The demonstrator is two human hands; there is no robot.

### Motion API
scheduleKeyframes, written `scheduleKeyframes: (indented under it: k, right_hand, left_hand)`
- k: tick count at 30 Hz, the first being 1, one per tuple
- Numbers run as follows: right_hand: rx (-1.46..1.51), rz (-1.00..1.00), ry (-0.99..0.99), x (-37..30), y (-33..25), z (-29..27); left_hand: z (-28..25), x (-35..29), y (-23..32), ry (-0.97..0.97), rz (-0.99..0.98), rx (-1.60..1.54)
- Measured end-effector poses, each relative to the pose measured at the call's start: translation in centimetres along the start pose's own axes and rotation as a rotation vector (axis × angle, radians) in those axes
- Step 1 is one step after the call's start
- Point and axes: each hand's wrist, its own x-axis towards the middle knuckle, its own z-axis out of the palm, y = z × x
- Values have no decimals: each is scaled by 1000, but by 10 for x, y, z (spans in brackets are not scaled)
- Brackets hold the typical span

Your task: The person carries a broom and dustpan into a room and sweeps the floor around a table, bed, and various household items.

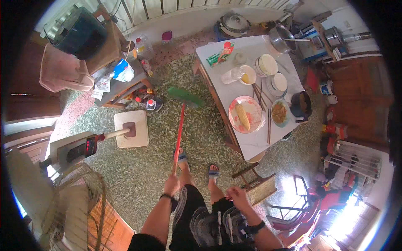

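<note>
My left hand is wrapped round the upper end of a broom's red handle. The green broom head rests on the speckled floor, ahead of my feet and left of the table. My right hand hangs by my right thigh, beside a small wooden chair with a woven seat. Its fingers are loosely curled, and nothing shows in them.
Right of the broom stands a white-topped table with dishes, chopsticks and a corn cob on a plate. A pedestal fan on a square base is at the left. Bottles stand by a low wooden table.
</note>
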Motion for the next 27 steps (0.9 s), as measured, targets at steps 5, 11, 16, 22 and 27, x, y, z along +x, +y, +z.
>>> scheduleKeyframes:
  k: [5, 11, 16, 22, 27]
  right_hand:
    - [71, 108, -96, 72, 69, 56]
    - [62, 508, -263, 144, 59, 155]
    - [222, 238, 196, 180, -32, 178]
    - [300, 294, 246, 299, 15, 86]
    - [-574, 130, 85, 207, 46, 105]
  left_hand:
    - [-63, -110, 10, -389, -189, 51]
    - [-144, -113, 105, -394, -483, 68]
    - [-130, -32, 142, -277, -298, 36]
    - [-67, 46, 216, -108, 71, 83]
    - [-64, -15, 229, -395, -295, 30]
